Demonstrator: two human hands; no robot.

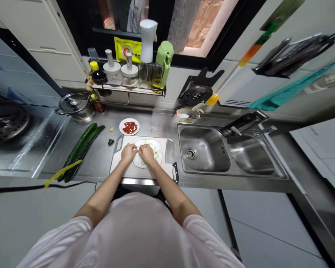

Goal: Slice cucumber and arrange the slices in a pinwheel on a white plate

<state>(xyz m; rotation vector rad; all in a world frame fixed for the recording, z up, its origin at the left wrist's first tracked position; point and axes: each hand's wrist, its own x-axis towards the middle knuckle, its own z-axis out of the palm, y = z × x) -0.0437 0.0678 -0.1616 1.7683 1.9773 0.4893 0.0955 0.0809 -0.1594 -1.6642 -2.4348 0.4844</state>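
A white square plate (141, 163) lies on a pale cutting board (125, 172), with thin cucumber slices (157, 152) arranged on it in curved petal shapes around small red bits. My left hand (128, 152) is over the plate's left side, fingers pinched together. Close beside it, my right hand (146, 152) is closed too, its fingertips nearly meeting the left ones above the plate. Whatever they pinch is too small to make out. Along the board's right edge rests a cleaver (169, 152) with a black handle. Behind the board stands a small white plate (121, 127) of red pieces (130, 128).
Whole cucumbers (82, 145) lie to the left, near a cucumber end (111, 142). A lidded steel pot (76, 108) stands behind them. To the right is a double sink (203, 149). A wall rack (128, 88) holds bottles and jars. A yellow-tied black cable (22, 189) crosses the front left.
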